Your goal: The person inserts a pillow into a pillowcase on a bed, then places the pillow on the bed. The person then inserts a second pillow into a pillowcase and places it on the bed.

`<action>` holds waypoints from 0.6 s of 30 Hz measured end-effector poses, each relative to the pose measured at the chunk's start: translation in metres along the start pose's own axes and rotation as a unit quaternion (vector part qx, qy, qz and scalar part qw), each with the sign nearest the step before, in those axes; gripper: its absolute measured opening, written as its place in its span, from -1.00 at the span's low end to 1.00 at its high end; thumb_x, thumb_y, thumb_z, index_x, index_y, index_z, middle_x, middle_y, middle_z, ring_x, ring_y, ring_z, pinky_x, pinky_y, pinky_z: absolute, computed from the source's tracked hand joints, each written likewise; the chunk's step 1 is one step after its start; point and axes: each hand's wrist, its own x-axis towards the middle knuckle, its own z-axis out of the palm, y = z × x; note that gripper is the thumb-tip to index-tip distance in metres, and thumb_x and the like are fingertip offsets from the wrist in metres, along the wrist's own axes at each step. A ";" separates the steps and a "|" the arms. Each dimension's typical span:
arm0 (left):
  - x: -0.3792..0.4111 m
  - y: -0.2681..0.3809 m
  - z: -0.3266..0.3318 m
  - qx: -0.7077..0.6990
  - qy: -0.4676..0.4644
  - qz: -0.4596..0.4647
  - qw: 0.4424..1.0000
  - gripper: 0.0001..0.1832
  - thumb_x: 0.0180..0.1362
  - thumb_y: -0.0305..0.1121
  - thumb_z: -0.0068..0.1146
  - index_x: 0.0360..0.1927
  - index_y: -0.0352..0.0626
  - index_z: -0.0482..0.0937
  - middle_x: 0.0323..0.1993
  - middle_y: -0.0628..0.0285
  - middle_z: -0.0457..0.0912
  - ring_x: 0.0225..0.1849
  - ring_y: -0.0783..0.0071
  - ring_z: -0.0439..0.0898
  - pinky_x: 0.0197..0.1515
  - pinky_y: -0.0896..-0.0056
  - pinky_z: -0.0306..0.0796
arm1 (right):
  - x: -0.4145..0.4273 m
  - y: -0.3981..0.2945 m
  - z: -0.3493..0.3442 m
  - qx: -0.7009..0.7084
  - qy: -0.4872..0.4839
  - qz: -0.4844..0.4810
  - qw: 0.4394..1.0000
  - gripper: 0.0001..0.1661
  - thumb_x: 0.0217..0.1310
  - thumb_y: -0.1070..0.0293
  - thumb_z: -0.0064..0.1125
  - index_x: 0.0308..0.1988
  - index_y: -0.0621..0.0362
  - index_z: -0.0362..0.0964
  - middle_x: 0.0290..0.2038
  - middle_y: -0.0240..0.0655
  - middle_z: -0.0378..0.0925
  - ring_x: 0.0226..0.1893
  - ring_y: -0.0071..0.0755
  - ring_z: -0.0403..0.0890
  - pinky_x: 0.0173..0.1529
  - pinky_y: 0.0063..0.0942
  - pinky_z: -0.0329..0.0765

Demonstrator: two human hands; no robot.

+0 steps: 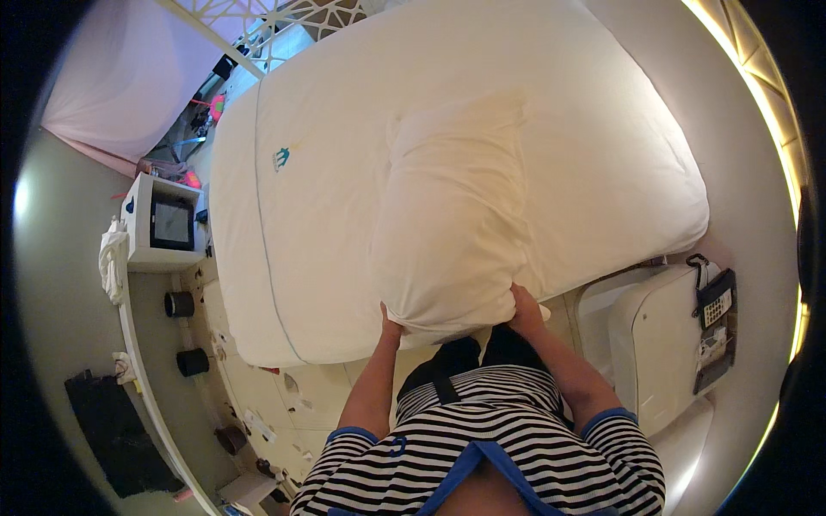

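A white pillow [455,213] lies on the bed, its near end at the mattress edge in front of me. My left hand [392,324] grips the pillow's near left corner, and my right hand [526,311] is closed on the near right corner. Fabric hides most of the fingers of both hands. Creases run through the pillowcase between and beyond the hands. Beneath the pillow, the white bedding [316,213] covers the mattress; it has a thin blue-grey line along the left side and a small green emblem.
A white nightstand [668,348] with a black telephone [715,306] stands at the right. To the left are a white cabinet with a dark-fronted appliance [172,222], dark bins [192,362] and small litter on the tiled floor [303,400]. A white lattice screen [284,32] borders the bed's far left.
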 end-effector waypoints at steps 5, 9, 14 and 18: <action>-0.022 0.086 -0.002 -0.123 -0.140 -0.103 0.977 -0.45 0.20 0.03 -0.31 0.12 -0.13 0.27 0.01 0.11 0.42 -0.05 0.22 0.43 -0.01 0.01 0.30 | 0.032 -0.096 -0.063 0.083 0.024 0.023 0.996 -0.54 -0.22 0.41 0.22 -0.17 0.14 0.38 -0.28 -0.09 0.51 -0.24 -0.06 0.54 -0.18 -0.34 0.46; 0.007 0.195 -0.061 -0.161 -0.194 -0.062 0.966 -0.49 0.20 -0.03 -0.33 0.01 -0.19 0.40 -0.09 0.11 0.50 -0.08 0.21 0.48 0.00 0.14 0.35 | 0.082 -0.161 -0.146 0.060 0.072 0.083 0.992 -0.64 -0.06 0.34 0.12 -0.19 0.25 0.41 -0.25 -0.05 0.52 -0.18 -0.06 0.50 -0.06 -0.26 0.40; -0.104 0.426 -0.023 0.144 -0.094 0.373 0.911 -0.69 0.14 -0.35 -0.18 -0.11 -0.30 0.44 -0.26 0.15 0.55 -0.20 0.43 0.49 -0.12 0.43 0.33 | 0.114 -0.260 -0.269 0.083 0.059 -0.023 0.995 -0.71 0.11 0.38 -0.14 -0.21 0.30 0.41 -0.39 -0.32 0.52 -0.34 -0.51 0.47 -0.21 -0.46 0.41; -0.138 0.479 -0.038 0.131 0.014 0.393 0.910 -0.69 0.11 -0.43 -0.18 -0.07 -0.22 0.45 -0.18 0.09 0.54 -0.09 0.30 0.49 0.00 0.36 0.30 | 0.112 -0.304 -0.319 0.272 0.106 -0.032 0.956 -0.77 0.11 0.38 -0.11 -0.33 0.29 0.44 -0.59 -0.38 0.45 -0.65 -0.63 0.38 -0.52 -0.61 0.34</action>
